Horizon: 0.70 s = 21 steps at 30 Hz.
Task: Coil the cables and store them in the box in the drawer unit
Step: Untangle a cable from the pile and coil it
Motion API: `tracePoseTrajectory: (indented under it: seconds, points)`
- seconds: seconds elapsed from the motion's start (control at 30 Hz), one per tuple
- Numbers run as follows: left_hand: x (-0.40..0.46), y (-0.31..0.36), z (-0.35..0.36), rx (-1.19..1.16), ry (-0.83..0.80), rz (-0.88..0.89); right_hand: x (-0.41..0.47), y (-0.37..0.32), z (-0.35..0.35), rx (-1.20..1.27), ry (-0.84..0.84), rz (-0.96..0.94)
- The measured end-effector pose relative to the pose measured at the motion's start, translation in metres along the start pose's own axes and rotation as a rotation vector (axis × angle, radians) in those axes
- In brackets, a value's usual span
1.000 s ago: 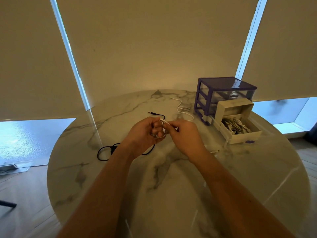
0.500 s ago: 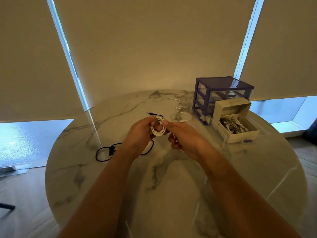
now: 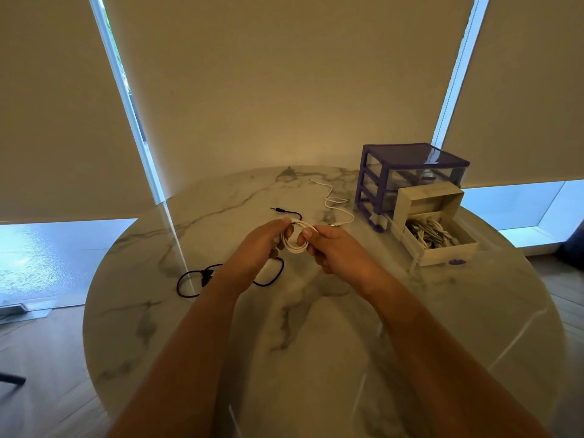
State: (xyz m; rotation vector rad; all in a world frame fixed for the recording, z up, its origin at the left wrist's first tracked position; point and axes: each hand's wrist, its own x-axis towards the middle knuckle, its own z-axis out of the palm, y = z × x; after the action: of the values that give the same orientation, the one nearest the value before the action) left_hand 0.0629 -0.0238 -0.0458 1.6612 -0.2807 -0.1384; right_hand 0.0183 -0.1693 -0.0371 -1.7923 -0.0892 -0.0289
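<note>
Head view shows both hands raised over the marble tabletop point(image 3: 316, 358), holding a coiled white cable point(image 3: 295, 241) between them. The left hand point(image 3: 257, 248) has its fingers curled round the coil's left side; the right hand point(image 3: 335, 251) pinches its right side. A black cable point(image 3: 192, 281) lies on the tabletop under the left wrist, and a loose white cable point(image 3: 336, 203) lies farther back. At the right, the purple drawer unit point(image 3: 407, 178) has its drawer pulled out, carrying an open box point(image 3: 442, 248) with coiled cables inside.
</note>
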Motion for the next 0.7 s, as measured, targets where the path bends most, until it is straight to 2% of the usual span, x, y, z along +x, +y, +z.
tracePoseTrajectory:
  seconds: [0.13,0.27,0.37,0.5,0.7]
  points:
    - [0.001,0.001,0.0,-0.173,0.005,-0.01,0.002,0.0,0.0,0.216,-0.025,0.108]
    - [0.001,0.005,0.003,-0.328,-0.055,-0.033,0.0,0.0,0.0,0.27,-0.1,0.045]
    - [-0.001,0.008,0.006,-0.32,-0.046,-0.047,-0.001,-0.002,0.0,0.181,-0.05,-0.013]
    - [0.0,0.008,0.006,-0.273,0.059,-0.098,0.001,0.0,-0.001,0.007,0.09,-0.08]
    - [-0.004,0.01,-0.002,-0.182,0.026,-0.115,0.003,0.005,-0.005,-0.239,0.231,-0.113]
